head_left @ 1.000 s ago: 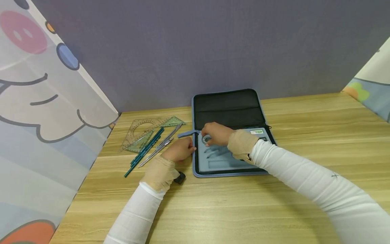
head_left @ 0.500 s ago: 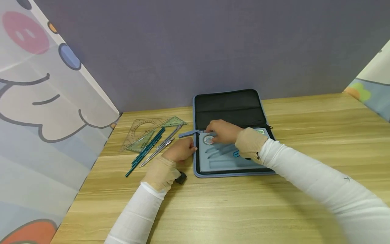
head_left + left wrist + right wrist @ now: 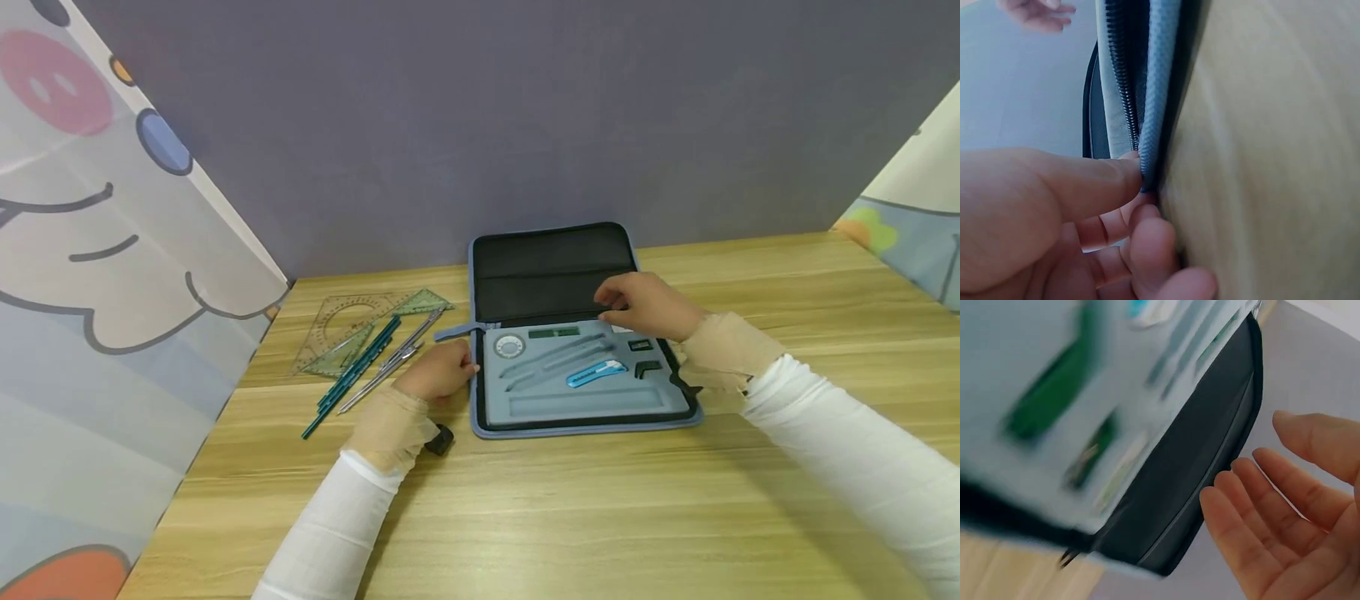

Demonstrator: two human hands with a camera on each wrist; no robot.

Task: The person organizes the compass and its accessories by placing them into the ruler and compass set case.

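An open blue zip case [image 3: 585,434] lies on the table with its black-lined lid laid back. Its grey-blue tray [image 3: 585,402] holds a round white dial [image 3: 509,347], a green strip [image 3: 553,332], a blue utility knife [image 3: 596,372] and a small pencil sharpener [image 3: 640,345]. My left hand [image 3: 437,371] pinches the case's left edge, the thumb [image 3: 1100,181] lying on the blue piping beside the zip. Over the tray's far right corner hovers my right hand [image 3: 648,307], fingers relaxed and holding nothing; its palm shows in the right wrist view [image 3: 1291,519].
Left of the case lie several dark green pencils [image 3: 352,375], silver compasses [image 3: 393,360], and clear set squares with a protractor cutout [image 3: 322,321]. A grey panel [image 3: 480,142] stands behind the table. A black object [image 3: 440,440] sits under the left wrist.
My right hand has moved right from over the round dial to the tray's far right corner, uncovering the utility knife and green strip. The left hand stays at the case's edge.
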